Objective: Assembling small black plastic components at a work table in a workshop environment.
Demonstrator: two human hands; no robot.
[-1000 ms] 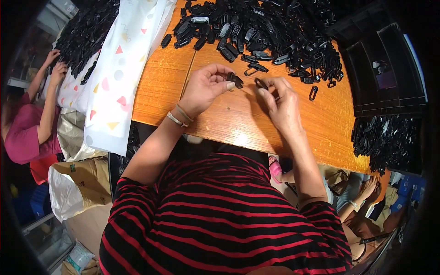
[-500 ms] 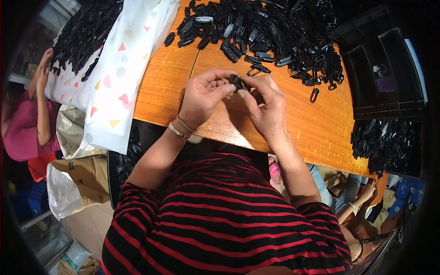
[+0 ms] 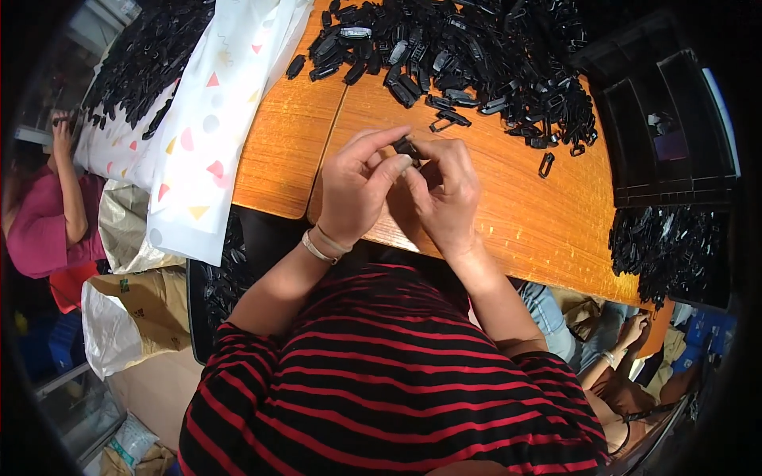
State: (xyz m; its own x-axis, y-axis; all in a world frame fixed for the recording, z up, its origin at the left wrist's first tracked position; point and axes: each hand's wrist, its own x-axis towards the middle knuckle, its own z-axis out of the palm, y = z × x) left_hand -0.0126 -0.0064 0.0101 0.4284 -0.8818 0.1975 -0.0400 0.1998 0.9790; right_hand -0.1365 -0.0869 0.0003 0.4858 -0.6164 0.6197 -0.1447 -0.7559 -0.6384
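Between my fingertips, above the wooden table (image 3: pixel 508 214), is a small black plastic part (image 3: pixel 406 147); my fingers cover much of it, so its exact kind is hard to make out. My left hand (image 3: pixel 359 184), with pale bands at the wrist, pinches it from the left between thumb and fingers. From the right, my right hand (image 3: pixel 446 190) grips the same part with thumb and bent fingers. Just beyond my hands lies a loose black frame-shaped plastic piece (image 3: pixel 450 119), at the near edge of a large heap of similar black pieces (image 3: pixel 476 55).
A white patterned sheet (image 3: pixel 202 135) covers the left side, with another black heap (image 3: pixel 147 59) behind it. At right stand a black crate (image 3: pixel 675 190) and more black pieces (image 3: pixel 659 246). Co-workers sit at left (image 3: pixel 59 214) and lower right (image 3: pixel 627 389). An open sack (image 3: pixel 151 317) stands lower left.
My hands have drawn closer together around the black part, the right hand shifting left and slightly down. At left, the co-worker's hands have moved left and lower.
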